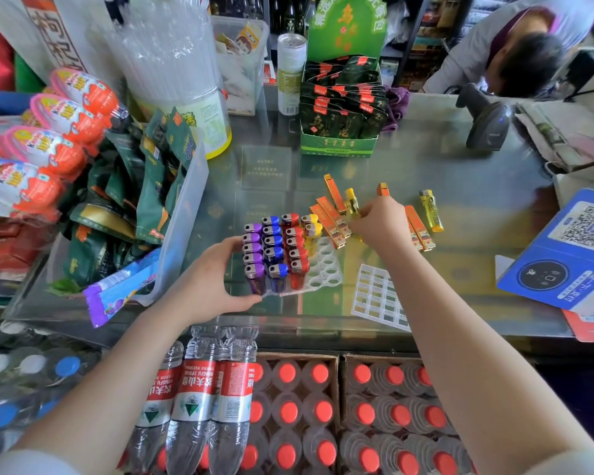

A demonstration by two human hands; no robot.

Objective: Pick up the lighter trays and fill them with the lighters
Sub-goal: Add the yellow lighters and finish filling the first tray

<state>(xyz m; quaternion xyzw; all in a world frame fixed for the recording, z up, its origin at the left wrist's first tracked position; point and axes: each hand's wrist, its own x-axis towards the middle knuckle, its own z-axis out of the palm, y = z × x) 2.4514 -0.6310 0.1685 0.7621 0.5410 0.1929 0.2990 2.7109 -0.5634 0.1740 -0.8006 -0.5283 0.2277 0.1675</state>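
left hand [209, 282] gripping tray [324, 269] (part-filled), right hand [380, 223] seemingly pinching lighter [352, 202]

Single head cam, looking fwd and steeply down, close over glass counter [460, 186]; no 2nd view.

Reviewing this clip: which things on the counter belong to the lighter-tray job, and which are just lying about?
Job: partly filled lighter tray gripped by left hand; empty tray; orange lighters; yellow lighter; right hand reaching among them.

Lying about: barcode scanner; green tea box; QR payment stand; water bottles.
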